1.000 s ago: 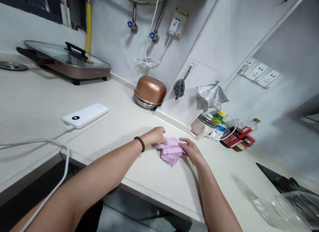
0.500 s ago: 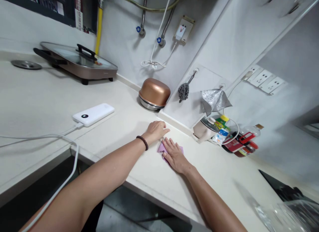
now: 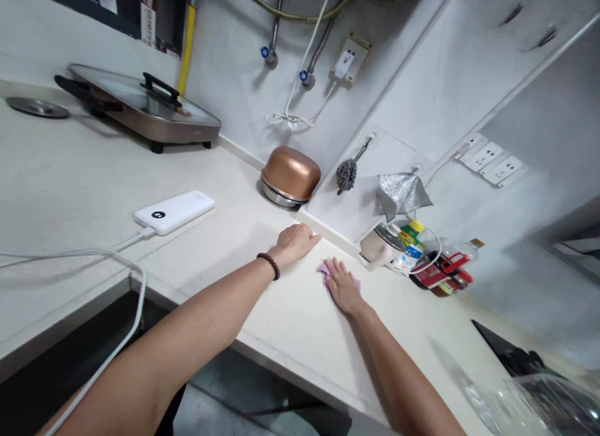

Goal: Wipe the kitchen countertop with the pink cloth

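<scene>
Right hand [image 3: 344, 287] flat, palm down, fingers extended and slightly parted. You have it laid over the thin pale-purple fabric cloth [image 3: 323, 269], on the off-white smooth countertop [image 3: 281, 317]. Cloth mostly covered by your palm; edges show at the fingertips and along the outer side of the hand. Nothing gripped between the fingers that you can see.

Left hand [image 3: 297, 241]: fingers curled in, thumb pointing toward the wall side. It is near the cloth but apart from it. Underside hidden; cannot tell whether your curled fingers hold anything. On that wrist, a dark-brown round-bead bracelet [image 3: 269, 265].

Ahead of your left hand, near the wall: a rounded copper-coloured metal pan [image 3: 293, 170], upside down on a shiny silver metal bowl [image 3: 284, 196]. To the left, a white rectangular power bank [image 3: 174, 212] with a small dark round display, a white cable [image 3: 142, 295] plugged into its near end. Beyond it stands a brown rectangular electric pan [image 3: 173, 134] under a glass lid with a black handle.

Past your right hand, by the wall: a cream round pot [image 3: 379, 247] with a dark lid, next to bottles with red labels [image 3: 432, 275]. Above the pot hangs a crinkled silver foil sheet [image 3: 404, 193].
</scene>
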`<act>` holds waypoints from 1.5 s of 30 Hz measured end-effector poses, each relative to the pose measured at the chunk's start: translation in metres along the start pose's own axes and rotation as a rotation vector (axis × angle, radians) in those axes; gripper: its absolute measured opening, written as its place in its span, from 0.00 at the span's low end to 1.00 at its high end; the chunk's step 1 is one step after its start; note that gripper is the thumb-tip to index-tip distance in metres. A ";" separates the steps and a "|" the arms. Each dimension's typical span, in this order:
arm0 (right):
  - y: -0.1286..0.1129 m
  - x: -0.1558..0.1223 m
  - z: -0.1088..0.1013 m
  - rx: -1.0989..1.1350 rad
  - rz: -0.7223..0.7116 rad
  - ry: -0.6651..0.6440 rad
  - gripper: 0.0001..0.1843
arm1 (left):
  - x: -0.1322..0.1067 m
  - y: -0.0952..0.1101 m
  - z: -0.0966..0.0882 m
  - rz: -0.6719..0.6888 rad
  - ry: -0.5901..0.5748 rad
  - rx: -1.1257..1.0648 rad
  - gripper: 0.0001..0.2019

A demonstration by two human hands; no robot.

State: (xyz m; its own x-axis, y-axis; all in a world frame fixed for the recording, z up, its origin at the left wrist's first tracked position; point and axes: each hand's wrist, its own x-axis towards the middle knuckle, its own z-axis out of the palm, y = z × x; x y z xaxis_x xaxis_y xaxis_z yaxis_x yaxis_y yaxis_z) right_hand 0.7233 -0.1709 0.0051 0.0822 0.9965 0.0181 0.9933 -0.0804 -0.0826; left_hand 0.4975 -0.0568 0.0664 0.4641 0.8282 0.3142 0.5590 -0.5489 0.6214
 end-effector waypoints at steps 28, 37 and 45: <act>0.008 0.094 0.014 0.334 -0.090 0.366 0.32 | 0.001 -0.003 0.003 0.058 -0.009 0.154 0.20; -0.036 0.005 0.017 0.248 -0.336 0.237 0.29 | -0.021 0.007 0.035 0.480 -0.420 0.044 0.22; -0.022 -0.047 0.001 0.200 -0.402 -0.028 0.40 | -0.048 0.024 0.051 0.414 -0.579 0.153 0.35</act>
State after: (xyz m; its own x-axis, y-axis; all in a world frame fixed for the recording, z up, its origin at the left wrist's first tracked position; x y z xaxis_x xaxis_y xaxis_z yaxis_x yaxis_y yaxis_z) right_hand 0.6974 -0.2158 0.0054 -0.3125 0.9480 0.0610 0.9104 0.3172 -0.2658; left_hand 0.5242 -0.1152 0.0296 0.9238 0.3801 0.0456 0.3290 -0.8492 0.4131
